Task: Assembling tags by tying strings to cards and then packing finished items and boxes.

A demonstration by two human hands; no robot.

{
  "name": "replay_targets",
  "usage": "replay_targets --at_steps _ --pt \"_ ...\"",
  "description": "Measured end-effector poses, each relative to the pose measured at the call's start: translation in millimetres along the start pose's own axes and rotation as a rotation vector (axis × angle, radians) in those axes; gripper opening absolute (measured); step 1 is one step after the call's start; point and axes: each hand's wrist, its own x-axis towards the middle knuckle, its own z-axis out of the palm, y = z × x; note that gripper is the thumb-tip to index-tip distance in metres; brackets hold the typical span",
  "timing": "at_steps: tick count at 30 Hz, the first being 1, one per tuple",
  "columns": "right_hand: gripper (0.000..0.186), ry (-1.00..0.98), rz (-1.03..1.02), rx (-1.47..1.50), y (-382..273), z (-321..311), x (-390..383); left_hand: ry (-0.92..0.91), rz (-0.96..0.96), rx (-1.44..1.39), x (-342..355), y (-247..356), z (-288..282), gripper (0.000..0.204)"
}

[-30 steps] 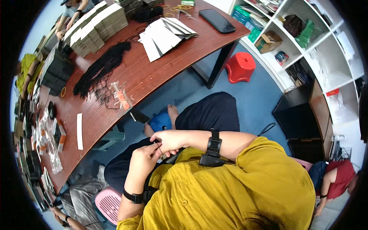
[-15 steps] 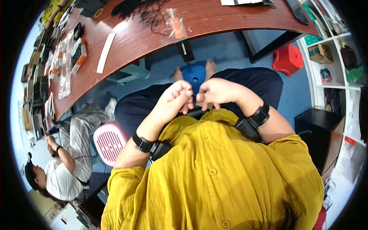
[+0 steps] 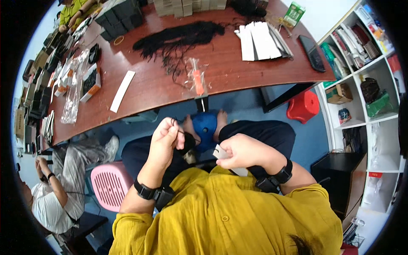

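My left hand (image 3: 163, 138) is raised above my lap with its fingers closed on a thin black cord (image 3: 175, 120). Below those fingers a dark bundle (image 3: 188, 142) shows against my legs; whether it hangs from the cord I cannot tell. My right hand (image 3: 246, 151) pinches a pale card strip (image 3: 220, 152) with a notch in its end; part of the strip is hidden under the palm. The two hands are apart. On the table ahead lies a heap of black cords (image 3: 182, 36), and nearer its edge an orange-handled tool (image 3: 197, 80) in clear plastic.
A white strip (image 3: 122, 91), a stack of white cards (image 3: 260, 40) and a dark phone-like slab (image 3: 311, 53) lie on the reddish table (image 3: 153, 80). A pink stool (image 3: 111, 186) and a seated person (image 3: 55, 204) are at left; a red stool (image 3: 303, 106) and shelves (image 3: 361, 123) at right.
The view has tilted up and shows more of the table. My hands, close together before, have moved apart. The black cord and the card strip now show clearly in them.
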Motion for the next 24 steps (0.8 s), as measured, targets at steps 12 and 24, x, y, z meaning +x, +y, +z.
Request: replay_targets --at_steps 12,24 --pt "0.048 0.724 0.382 -0.581 -36 -245 53 -0.015 0.122 0.317 30 44 20 0.016" --pt "0.04 0.518 -0.02 -0.15 -13 -19 30 0.005 0.509 1.112 18 -22 25 0.061"
